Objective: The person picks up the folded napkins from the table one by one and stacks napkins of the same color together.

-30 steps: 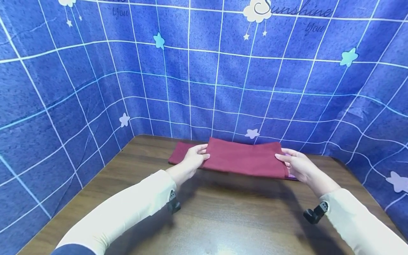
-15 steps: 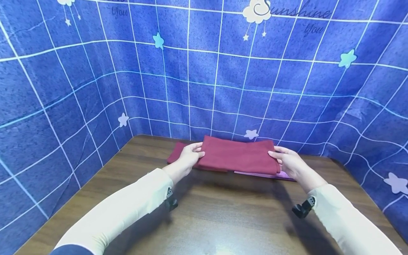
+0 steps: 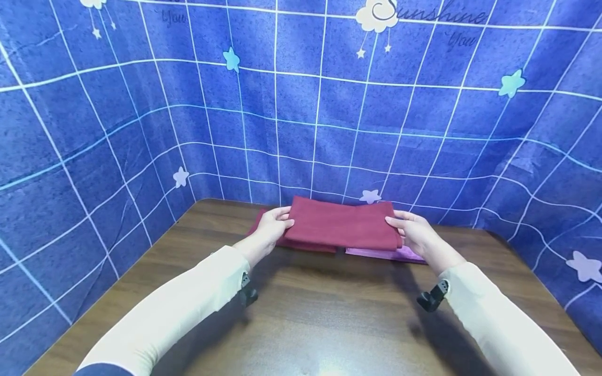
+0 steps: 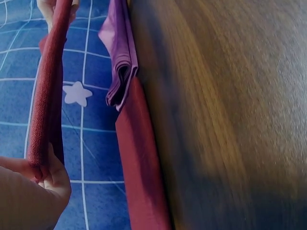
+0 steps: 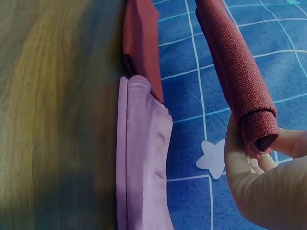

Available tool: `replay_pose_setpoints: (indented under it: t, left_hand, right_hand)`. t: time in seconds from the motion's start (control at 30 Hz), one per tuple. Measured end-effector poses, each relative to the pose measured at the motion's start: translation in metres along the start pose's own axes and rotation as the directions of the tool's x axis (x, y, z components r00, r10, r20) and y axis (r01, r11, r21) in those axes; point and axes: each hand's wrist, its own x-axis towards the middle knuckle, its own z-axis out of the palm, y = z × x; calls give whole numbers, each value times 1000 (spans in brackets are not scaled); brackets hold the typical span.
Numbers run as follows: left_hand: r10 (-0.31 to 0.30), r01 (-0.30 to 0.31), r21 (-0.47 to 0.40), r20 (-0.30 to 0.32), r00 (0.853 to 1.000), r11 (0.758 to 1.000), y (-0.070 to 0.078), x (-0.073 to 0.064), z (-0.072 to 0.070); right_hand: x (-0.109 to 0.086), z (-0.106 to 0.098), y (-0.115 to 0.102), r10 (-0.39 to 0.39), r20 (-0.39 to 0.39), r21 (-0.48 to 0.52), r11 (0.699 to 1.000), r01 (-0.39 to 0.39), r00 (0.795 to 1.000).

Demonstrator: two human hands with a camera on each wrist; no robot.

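A folded dark red cloth hangs stretched between my two hands above the back of the table. My left hand pinches its left edge, and my right hand pinches the right edge, thumbs in front. Below it, a second folded dark red cloth lies on the left. To the right of that lies a folded purple cloth, its end meeting the red one's. In the head view the held cloth covers much of both. Rolled-looking layers show at the held cloth's end in the right wrist view.
The brown wooden table extends in front of the cloths. A blue curtain with white grid lines and stars stands right behind the table's back edge and along both sides.
Both hands have moved left and slightly up with the held red cloth. More of the purple cloth on the table now shows beneath it.
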Motion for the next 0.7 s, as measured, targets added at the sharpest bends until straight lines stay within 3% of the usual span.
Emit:
replay_pose_setpoints:
  t: [0.7]
  left_hand:
    - [3, -4, -15, -45, 999, 1000, -10, 23, -26]
  right_hand:
    - [28, 28, 4, 27, -35, 2, 1000, -27, 999]
